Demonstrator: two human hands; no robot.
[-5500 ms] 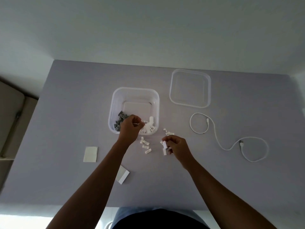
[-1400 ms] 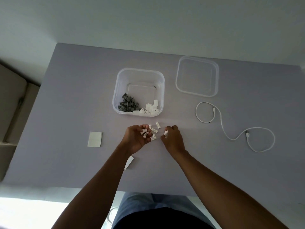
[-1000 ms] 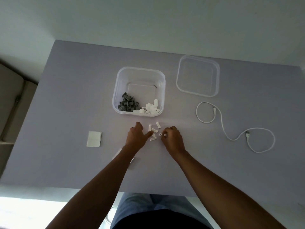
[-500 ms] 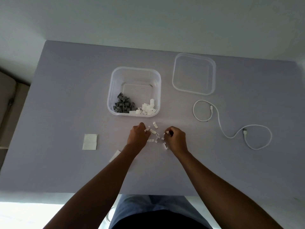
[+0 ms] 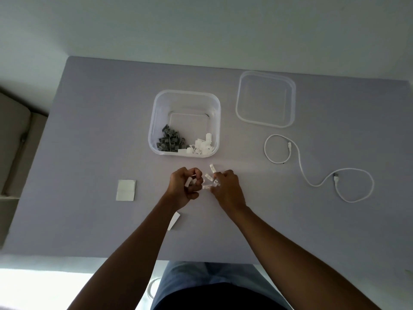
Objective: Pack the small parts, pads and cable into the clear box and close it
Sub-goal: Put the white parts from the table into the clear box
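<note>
1. Right now I'm watching the left hand [image 5: 182, 187] curling its fingers round a few small white clips [image 5: 188, 181] – one is sticking out between the knuckles, so the hand is holding them closed in the palm.
2. The right hand [image 5: 226, 186] is lying just beside it, fingers bent down onto the loose white clips [image 5: 209, 179] on the table; it seems to be pinching one at the fingertips, though I cannot tell that for sure.
3. One more white clip [image 5: 212, 168] is lying just beyond the right hand's knuckles, toward the box.
4. The clear box [image 5: 156, 121] is sitting open just past both hands – I'm seeing a pile of grey parts [image 5: 169, 140] in its near left corner and a pile of white parts [image 5: 202, 145] in its near right corner.
5. The clear lid [image 5: 266, 98] is lying flat to the right of the box, apart from it.
6. The white cable [image 5: 301, 166] is trailing loose on the table, nearer me than the lid, well to the right of the hands.
7. A white pad [image 5: 125, 190] is lying to the left of the left hand, and a second pad [image 5: 174, 221] is peeking out from under the left forearm.
8. All of this is resting on the grey table [image 5: 89, 130].
</note>
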